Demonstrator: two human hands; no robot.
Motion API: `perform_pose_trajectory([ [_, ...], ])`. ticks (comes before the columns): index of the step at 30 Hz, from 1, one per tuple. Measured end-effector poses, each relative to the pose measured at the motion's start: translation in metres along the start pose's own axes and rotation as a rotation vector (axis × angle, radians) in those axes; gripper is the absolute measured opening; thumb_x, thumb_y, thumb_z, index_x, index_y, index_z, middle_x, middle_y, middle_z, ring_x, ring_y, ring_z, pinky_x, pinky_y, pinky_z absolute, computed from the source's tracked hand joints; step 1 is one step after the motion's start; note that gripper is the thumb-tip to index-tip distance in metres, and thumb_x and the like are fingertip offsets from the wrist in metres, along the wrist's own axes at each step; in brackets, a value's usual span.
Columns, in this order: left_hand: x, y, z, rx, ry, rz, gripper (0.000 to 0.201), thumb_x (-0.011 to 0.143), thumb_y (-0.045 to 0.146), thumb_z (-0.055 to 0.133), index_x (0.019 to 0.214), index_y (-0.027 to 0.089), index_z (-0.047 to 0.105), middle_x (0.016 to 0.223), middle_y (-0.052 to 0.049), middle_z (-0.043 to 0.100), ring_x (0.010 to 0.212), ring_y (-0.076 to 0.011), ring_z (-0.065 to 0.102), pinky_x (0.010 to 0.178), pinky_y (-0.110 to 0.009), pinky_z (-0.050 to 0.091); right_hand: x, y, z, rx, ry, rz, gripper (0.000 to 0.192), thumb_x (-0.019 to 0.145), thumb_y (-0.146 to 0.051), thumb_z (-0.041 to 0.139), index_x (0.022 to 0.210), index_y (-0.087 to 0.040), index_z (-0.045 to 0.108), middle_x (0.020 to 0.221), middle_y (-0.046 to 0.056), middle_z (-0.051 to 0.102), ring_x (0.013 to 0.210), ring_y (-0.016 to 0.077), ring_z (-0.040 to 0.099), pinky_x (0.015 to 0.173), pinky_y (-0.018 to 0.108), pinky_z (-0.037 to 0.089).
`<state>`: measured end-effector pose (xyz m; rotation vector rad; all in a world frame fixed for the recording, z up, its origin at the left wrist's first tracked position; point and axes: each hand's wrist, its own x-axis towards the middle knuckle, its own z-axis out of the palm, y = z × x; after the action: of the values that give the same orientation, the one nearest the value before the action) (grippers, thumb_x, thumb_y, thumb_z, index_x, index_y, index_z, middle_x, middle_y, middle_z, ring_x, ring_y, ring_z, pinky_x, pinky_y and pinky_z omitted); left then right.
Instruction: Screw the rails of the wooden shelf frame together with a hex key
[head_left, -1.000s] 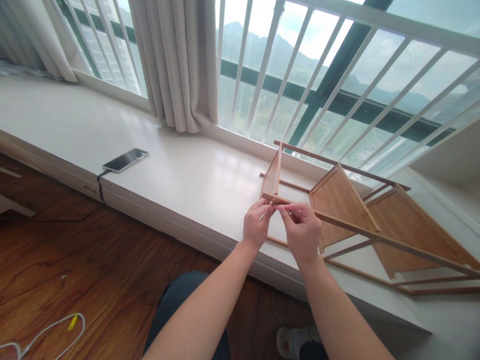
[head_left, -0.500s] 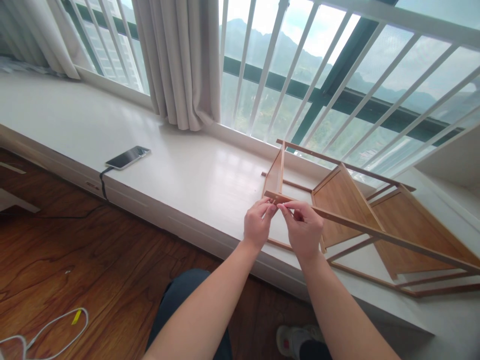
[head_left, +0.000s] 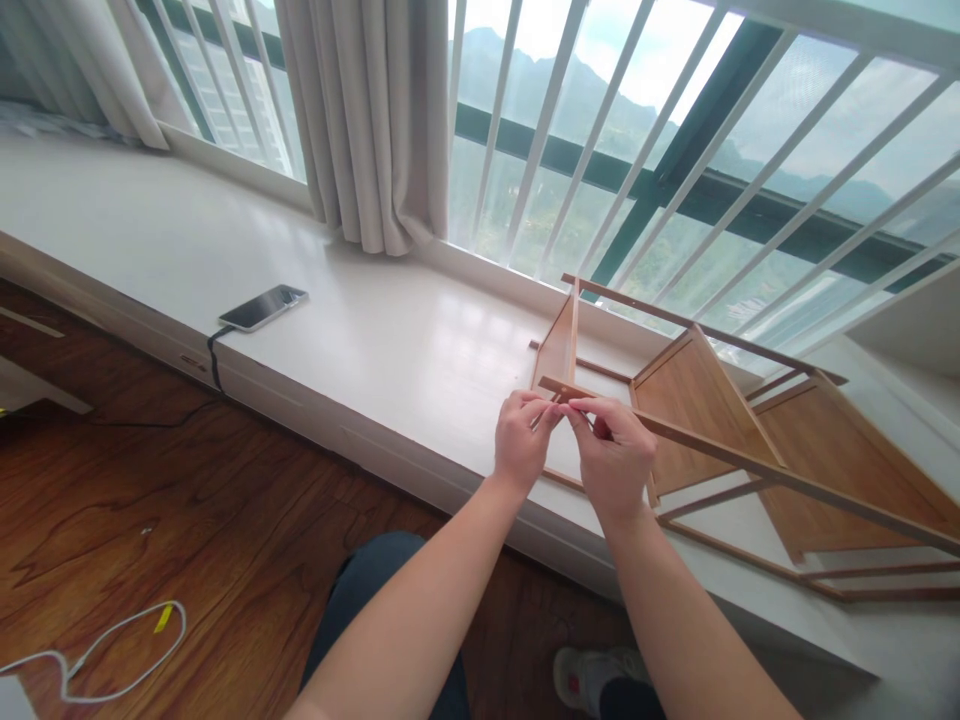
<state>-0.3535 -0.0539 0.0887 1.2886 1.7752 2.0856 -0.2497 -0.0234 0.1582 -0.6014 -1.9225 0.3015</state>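
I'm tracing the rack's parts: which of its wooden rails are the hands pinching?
The near upper rail. Both the left hand and right hand meet at its left end; the other rails lie untouched.

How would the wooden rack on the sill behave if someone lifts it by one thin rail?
The wooden rack probably is light: thin rails, thin panels. It may twist, since its rails are long and slender. Lying on its side on the sill, it seems unlikely to tip.
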Motion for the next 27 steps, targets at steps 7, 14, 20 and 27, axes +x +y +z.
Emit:
perform_pose_trajectory([
  [7,0.000,-0.001,0.000,0.006,0.022,-0.049,0.031,0.095,0.049,0.061,0.089,0.027,0.081,0.110,-0.007,0.071,0.107,-0.0226,0.064,0.098,-0.042,0.052,0.004,-0.001,-0.005,-0.009,0.004,0.006,0.013,0.092,-0.032,0.071,0.088,-0.021,0.077,0.077,0.002,0.072,0.057,0.0133,0.050,0.058,0.029,0.043],
  [14,-0.002,0.002,-0.001,-0.047,-0.011,-0.089,0.030,0.097,0.048,0.058,0.100,0.030,0.082,0.122,-0.005,0.074,0.116,-0.0242,0.067,0.104,-0.044,0.052,0.007,0.003,-0.007,-0.030,-0.010,0.003,0.010,0.092,-0.029,0.072,0.089,-0.022,0.077,0.080,0.003,0.074,0.058,0.0136,0.052,0.058,0.029,0.044],
  [20,-0.001,0.004,-0.001,-0.068,-0.019,-0.106,0.031,0.096,0.049,0.059,0.103,0.029,0.081,0.122,-0.006,0.075,0.117,-0.0253,0.068,0.105,-0.044,0.053,0.006,0.002,0.000,-0.029,-0.012,0.004,0.010,0.091,-0.029,0.072,0.087,-0.022,0.077,0.077,0.002,0.075,0.059,0.0145,0.056,0.060,0.029,0.046],
  [27,0.000,0.007,-0.004,-0.077,-0.040,-0.092,0.031,0.097,0.049,0.057,0.103,0.031,0.081,0.123,-0.004,0.075,0.118,-0.0246,0.068,0.104,-0.044,0.053,0.007,-0.001,0.004,-0.018,-0.025,0.028,0.011,0.092,-0.028,0.070,0.091,-0.024,0.080,0.085,0.003,0.078,0.066,0.0167,0.064,0.066,0.031,0.051],
])
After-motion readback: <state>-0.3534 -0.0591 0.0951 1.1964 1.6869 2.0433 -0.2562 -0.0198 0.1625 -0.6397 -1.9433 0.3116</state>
